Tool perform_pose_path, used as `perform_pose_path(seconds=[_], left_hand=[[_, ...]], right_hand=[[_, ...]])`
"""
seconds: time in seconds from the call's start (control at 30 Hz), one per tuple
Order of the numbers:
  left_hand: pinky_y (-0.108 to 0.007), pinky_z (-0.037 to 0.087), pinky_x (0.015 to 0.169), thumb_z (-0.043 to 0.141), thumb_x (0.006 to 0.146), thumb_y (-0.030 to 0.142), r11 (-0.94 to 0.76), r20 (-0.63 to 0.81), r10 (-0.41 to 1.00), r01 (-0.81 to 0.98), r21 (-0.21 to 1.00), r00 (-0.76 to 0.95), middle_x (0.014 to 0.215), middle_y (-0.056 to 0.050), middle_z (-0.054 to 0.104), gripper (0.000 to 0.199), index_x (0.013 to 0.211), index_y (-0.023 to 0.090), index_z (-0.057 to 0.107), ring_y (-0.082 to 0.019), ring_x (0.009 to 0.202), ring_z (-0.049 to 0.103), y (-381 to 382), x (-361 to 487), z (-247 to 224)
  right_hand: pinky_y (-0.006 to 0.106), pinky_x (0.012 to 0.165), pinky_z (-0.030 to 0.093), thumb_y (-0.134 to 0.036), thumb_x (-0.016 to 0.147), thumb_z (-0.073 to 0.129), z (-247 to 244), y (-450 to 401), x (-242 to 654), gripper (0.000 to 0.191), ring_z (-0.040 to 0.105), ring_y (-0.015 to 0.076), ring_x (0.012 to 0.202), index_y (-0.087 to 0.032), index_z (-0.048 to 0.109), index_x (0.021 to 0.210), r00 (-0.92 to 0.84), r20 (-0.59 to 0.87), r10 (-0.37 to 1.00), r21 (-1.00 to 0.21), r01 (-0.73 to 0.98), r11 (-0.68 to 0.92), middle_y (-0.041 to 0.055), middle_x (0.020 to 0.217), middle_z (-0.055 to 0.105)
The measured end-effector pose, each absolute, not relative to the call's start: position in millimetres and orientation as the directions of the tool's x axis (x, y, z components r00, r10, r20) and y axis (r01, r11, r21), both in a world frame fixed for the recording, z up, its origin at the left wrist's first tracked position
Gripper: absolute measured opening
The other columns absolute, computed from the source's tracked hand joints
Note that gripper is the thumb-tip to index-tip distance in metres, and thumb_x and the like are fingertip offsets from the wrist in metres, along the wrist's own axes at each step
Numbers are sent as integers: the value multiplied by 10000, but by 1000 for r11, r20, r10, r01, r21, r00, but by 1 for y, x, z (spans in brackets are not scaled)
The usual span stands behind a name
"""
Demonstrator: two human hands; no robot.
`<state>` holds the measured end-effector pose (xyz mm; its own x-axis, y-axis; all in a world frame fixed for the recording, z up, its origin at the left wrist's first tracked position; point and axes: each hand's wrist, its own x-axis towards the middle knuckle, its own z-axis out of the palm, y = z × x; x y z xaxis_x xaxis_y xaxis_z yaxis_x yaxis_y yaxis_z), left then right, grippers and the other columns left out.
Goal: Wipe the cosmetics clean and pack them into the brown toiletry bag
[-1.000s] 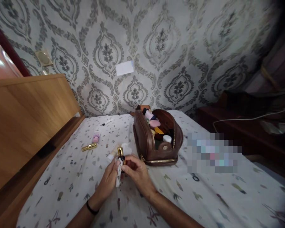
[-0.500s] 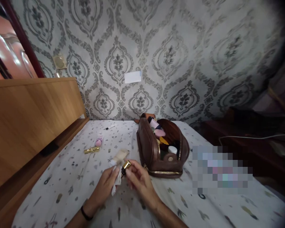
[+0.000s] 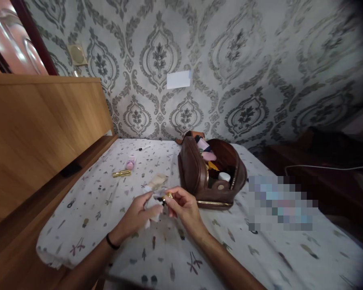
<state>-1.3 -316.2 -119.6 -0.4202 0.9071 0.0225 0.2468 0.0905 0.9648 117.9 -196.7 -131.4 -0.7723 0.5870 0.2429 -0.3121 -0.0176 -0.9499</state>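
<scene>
My left hand (image 3: 140,214) is closed around a crumpled white tissue (image 3: 152,204) at the middle of the bed. Between the fingertips of my right hand (image 3: 184,207) is a small shiny gold tube (image 3: 168,196) with a dark end. That dark end points left, against the tissue, and is partly hidden by it. Just beyond my hands lies a beige cloth or packet (image 3: 158,182). To the right stands an unzipped brown bag (image 3: 189,171), with a white-lidded jar (image 3: 224,177), a pink item and other small things inside.
On the sheet at left lie a gold tube (image 3: 121,173), a pink and lilac item (image 3: 131,163) and a thin white stick with a dark end (image 3: 143,148). A wooden panel (image 3: 48,121) borders the bed at left; a patterned wall rises behind. At right, an item is pixelated.
The gold tube has turned from slanting downward to lying more level, its dark end now at the tissue. My left fingers have folded over the tissue. The whole view has shifted slightly.
</scene>
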Motion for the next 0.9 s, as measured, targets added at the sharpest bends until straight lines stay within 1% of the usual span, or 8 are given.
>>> perform_pose_path(seconds=[0.13,0.2,0.3,0.47,0.6,0.77,0.83,0.9], left_hand=[[-235,398,647,655,778,261,133,114,924,586,799,-365,743,26,607,117,787,175,576,-150,720,540,-319,2,-115],[-242,414,677,631,770,201,137,120,932,639,757,-342,797,15,645,77,829,177,588,-164,760,574,-318,5,-115],[-245,435,744,611,748,129,109,86,962,656,746,-258,889,10,677,158,897,184,610,-172,830,607,-317,8,-106],[-239,449,791,750,749,324,34,-14,999,565,824,-40,947,24,693,268,974,217,651,-188,890,620,-310,14,-76],[-224,418,627,688,792,496,13,-42,998,516,856,45,741,26,656,309,854,193,679,-157,678,566,-290,23,-67],[-216,327,486,654,755,654,60,-115,991,530,846,71,579,44,543,478,712,179,618,-110,526,444,-260,32,-74],[-223,322,466,592,812,655,-10,-54,994,587,809,91,539,44,502,494,637,194,562,-112,505,450,-250,33,-72],[-231,367,481,517,901,568,-198,157,980,681,705,123,564,28,514,450,630,209,534,-126,524,500,-239,33,-64]], right_hand=[[179,392,342,-540,759,758,-131,-202,119,403,424,57,420,-182,573,772,-806,232,545,-954,-298,-35,-68,572,512],[178,416,371,-561,746,761,-127,-204,123,426,432,63,456,-181,571,772,-819,209,534,-961,-274,-43,-67,579,505],[177,440,387,-583,748,754,-115,-203,138,440,430,69,493,-182,576,783,-823,188,535,-972,-233,-18,-70,591,481],[181,467,416,-571,813,700,-94,-194,172,407,447,77,520,-181,584,815,-806,219,550,-972,-228,52,-53,628,488],[190,504,463,-505,857,680,-84,-184,196,330,490,94,578,-182,609,858,-752,261,605,-963,-249,105,-31,679,521],[188,504,477,-420,899,654,-72,-166,223,231,554,116,634,-189,654,905,-659,391,643,-920,-251,302,10,738,614],[190,501,483,-397,908,653,-64,-153,235,198,574,112,604,-201,662,931,-600,431,673,-900,-238,365,5,719,629],[185,476,477,-373,914,658,-53,-137,246,159,571,93,527,-218,662,950,-522,446,727,-894,-216,393,-11,698,637]])
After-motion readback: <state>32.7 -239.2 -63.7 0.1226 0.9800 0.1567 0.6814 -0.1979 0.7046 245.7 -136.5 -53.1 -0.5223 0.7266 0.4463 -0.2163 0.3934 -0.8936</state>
